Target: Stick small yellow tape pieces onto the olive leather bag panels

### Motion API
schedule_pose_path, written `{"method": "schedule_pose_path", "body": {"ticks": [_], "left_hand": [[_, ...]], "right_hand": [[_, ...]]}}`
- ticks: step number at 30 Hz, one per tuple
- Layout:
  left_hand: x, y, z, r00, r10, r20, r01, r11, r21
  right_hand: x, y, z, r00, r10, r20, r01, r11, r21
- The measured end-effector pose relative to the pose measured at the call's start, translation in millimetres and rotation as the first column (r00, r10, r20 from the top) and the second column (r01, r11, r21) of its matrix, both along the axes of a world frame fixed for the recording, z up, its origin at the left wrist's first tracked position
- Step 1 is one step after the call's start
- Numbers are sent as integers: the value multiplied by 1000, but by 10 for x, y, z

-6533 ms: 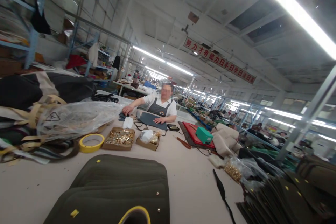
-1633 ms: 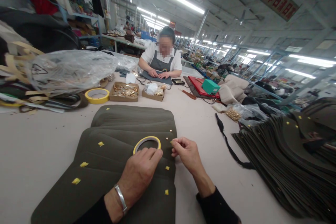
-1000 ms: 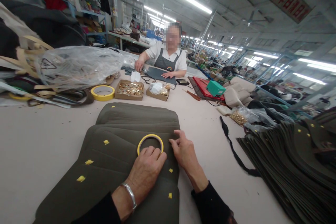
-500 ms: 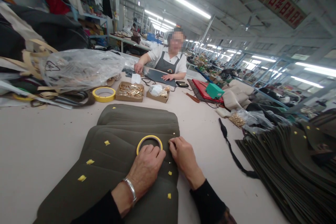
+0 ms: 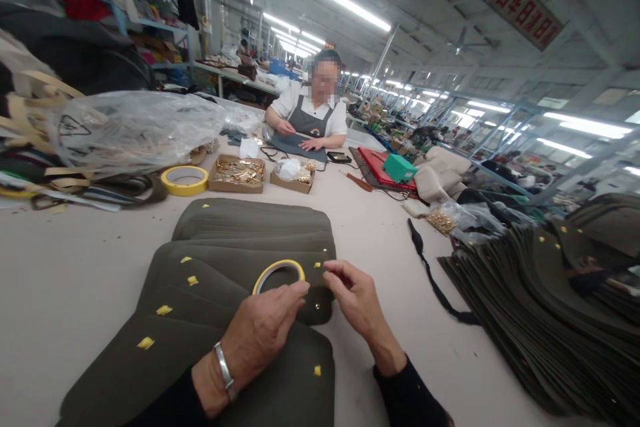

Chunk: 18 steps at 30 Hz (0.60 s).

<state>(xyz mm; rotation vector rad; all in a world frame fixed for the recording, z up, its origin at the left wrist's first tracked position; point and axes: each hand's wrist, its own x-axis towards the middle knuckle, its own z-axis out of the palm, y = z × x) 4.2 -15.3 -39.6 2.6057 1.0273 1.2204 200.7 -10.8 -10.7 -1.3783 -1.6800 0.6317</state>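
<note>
A stack of dark olive fabric panels (image 5: 220,347) lies fanned out on the table before me, with small yellow tape pieces and metal rivets on it. My left hand (image 5: 267,323) rests over the panels, its fingers pressed together at the lower rim of a roll of yellow tape (image 5: 280,268). At the panels' right edge is my right hand (image 5: 356,293), thumb and forefinger slightly apart and the other fingers curled. Its fingertips are just right of a yellow tape piece (image 5: 317,265). Nothing shows between them.
Beyond the panels stand a second tape roll (image 5: 185,180), a box of gold metal parts (image 5: 237,173) and a smaller box (image 5: 293,177). A co-worker (image 5: 313,113) handles a dark panel opposite. At right lie a black strap (image 5: 440,290) and a large panel stack (image 5: 530,320).
My right hand's pinch has loosened and drawn slightly right of the edge, where a yellow tape piece now shows. The left hand has shifted lower on the tape roll. Another yellow piece shows at upper left.
</note>
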Motion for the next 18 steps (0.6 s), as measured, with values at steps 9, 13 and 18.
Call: {"method": "schedule_pose_path", "body": {"ticks": [9, 13, 18], "left_hand": [[26, -68, 44, 998, 42, -46, -44, 998, -36], [23, -64, 29, 996, 49, -72, -54, 996, -72], [21, -74, 71, 995, 26, -95, -34, 996, -83]], "right_hand": [[-165, -216, 103, 951, 239, 196, -281, 932, 231], [-180, -202, 65, 944, 223, 243, -278, 933, 226], [-175, -210, -25, 936, 109, 333, -221, 922, 319]]}}
